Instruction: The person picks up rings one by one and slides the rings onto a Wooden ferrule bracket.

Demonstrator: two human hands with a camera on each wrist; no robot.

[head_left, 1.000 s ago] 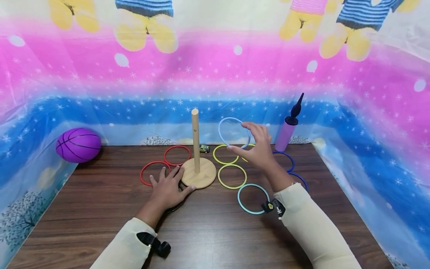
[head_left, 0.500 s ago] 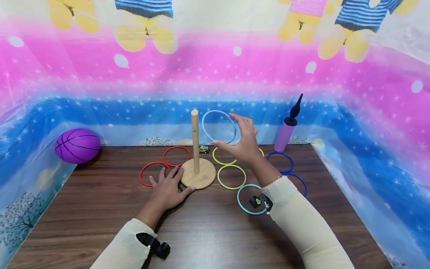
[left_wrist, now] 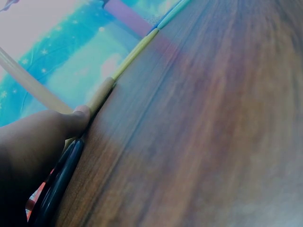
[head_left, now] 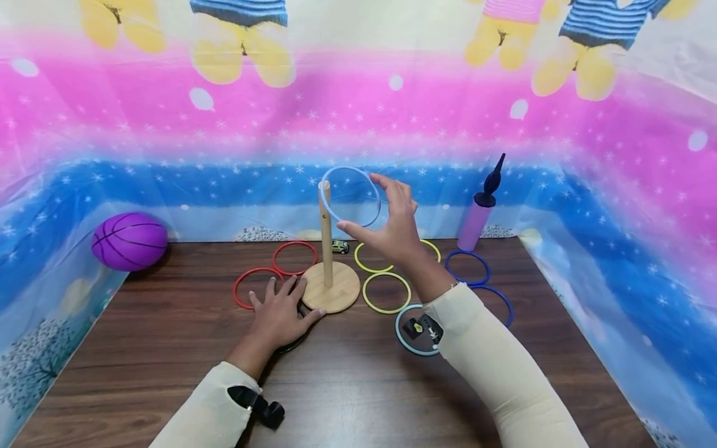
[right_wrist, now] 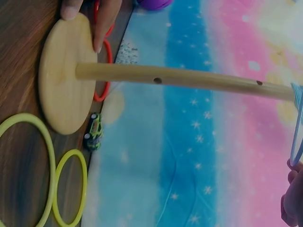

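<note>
My right hand (head_left: 394, 227) pinches a light blue ring (head_left: 346, 167) between thumb and fingers, tilted and raised to the tip of the wooden peg (head_left: 327, 249). In the head view the ring's left side overlaps the peg top. The right wrist view has the ring (right_wrist: 296, 137) at the peg's end, cut off by the frame edge; whether it encircles the tip I cannot tell. My left hand (head_left: 277, 320) lies with fingers spread, its fingertips and thumb touching the round base (head_left: 343, 297). Black rings (left_wrist: 57, 182) lie partly hidden under that hand.
Around the base lie red rings (head_left: 235, 289), yellow rings (head_left: 365, 292), a teal ring (head_left: 397, 330) and dark blue rings (head_left: 490, 270). A toy car (head_left: 340, 247) sits behind the peg. A purple ball (head_left: 130, 241) rests far left; a purple pump (head_left: 475, 224) stands far right.
My right hand has carried the light blue ring left and upward, from right of the peg to its top. The left hand has stayed in place on the base.
</note>
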